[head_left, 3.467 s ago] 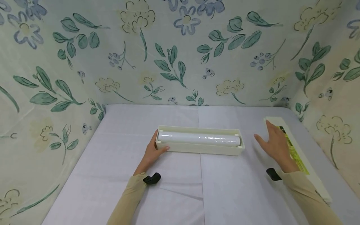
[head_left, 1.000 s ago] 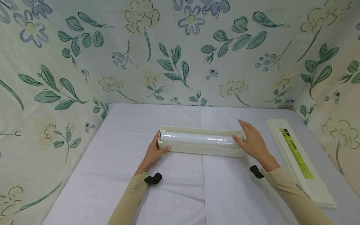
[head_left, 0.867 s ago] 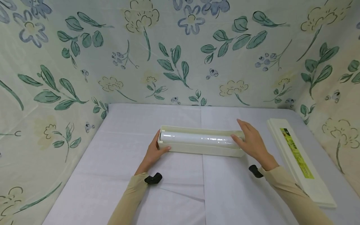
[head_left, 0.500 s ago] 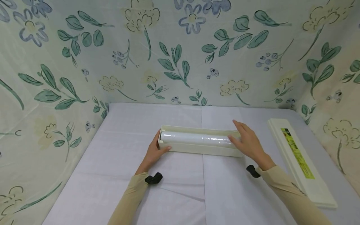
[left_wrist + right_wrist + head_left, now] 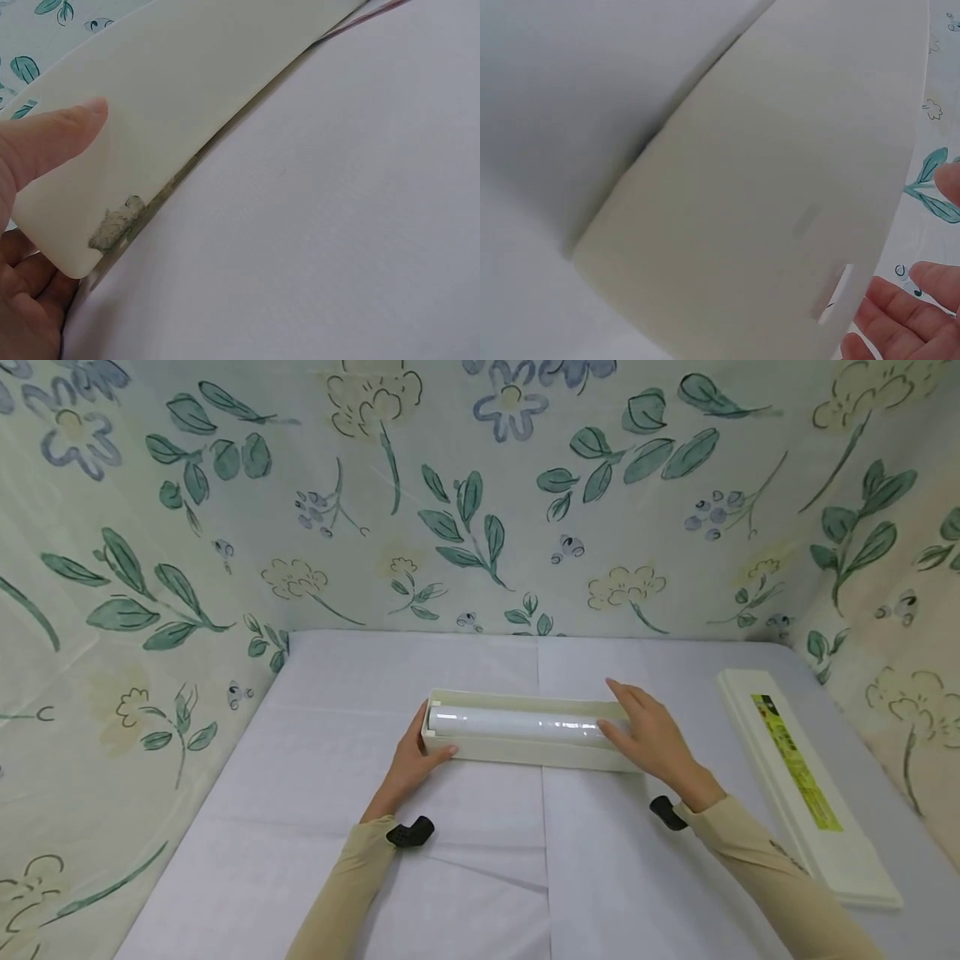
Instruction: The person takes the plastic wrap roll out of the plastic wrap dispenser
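A long cream plastic-wrap box (image 5: 540, 754), lidless, lies near the middle of the table. Inside is a shiny roll of plastic wrap (image 5: 510, 723). My left hand (image 5: 408, 768) grips the box's left end; in the left wrist view its thumb (image 5: 67, 135) presses the front wall while the other fingers lie round the end. Over the right end of the box is my right hand (image 5: 656, 743), hiding that end of the roll. In the right wrist view its fingers (image 5: 904, 315) are loosely bent at the top rim, holding nothing visible. Whether they touch the roll I cannot tell.
The cream lid (image 5: 858, 860) with a yellow-green label lies slantwise on the right of the table. White cloth (image 5: 480, 877) covers the tabletop. Floral fabric (image 5: 465, 593) hangs behind and at both sides. A dark, rough patch (image 5: 116, 225) marks the box's lower front edge.
My right hand has come from beside the lid to the box's right end, then moved slightly left over the roll. The left hand keeps its grip; the box stays about in place.
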Available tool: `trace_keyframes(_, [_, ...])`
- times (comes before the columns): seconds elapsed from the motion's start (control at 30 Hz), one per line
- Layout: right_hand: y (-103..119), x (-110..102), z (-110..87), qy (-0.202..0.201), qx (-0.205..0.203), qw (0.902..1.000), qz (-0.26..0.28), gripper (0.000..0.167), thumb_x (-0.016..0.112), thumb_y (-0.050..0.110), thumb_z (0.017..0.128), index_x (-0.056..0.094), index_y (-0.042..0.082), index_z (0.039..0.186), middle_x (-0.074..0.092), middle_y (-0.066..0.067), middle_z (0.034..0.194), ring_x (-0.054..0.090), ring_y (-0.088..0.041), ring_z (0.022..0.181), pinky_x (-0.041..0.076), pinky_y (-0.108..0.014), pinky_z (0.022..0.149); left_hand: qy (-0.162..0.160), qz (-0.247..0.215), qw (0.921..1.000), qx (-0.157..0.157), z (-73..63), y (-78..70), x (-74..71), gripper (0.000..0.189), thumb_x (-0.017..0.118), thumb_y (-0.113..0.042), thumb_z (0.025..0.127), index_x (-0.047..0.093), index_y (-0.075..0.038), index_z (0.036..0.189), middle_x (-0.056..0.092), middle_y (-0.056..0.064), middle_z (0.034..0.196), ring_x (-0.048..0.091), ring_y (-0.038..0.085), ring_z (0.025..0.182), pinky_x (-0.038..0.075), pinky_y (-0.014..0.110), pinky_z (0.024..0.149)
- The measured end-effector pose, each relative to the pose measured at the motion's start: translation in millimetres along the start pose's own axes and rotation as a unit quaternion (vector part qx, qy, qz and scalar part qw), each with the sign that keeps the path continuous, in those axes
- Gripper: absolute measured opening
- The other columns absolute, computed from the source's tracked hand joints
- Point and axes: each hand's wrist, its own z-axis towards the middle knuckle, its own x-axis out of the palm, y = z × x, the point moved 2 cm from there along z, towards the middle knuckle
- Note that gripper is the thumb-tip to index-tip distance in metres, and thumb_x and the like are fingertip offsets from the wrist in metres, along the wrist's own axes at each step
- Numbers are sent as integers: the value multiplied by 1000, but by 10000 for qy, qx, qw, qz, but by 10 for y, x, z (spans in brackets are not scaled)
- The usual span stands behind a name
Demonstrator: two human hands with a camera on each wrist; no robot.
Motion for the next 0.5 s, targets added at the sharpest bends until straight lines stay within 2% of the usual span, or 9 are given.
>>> trace_keyframes(0.5, [63, 65, 6, 1, -275, 9995, 134, 56, 67, 20, 85, 48, 0, 133, 56, -21, 124, 54, -37, 111, 44, -54, 91, -26, 11, 10000, -34, 0, -11, -2, 91, 70, -7, 82, 11, -10, 152, 34, 19, 149, 41, 35, 131, 29, 47, 111])
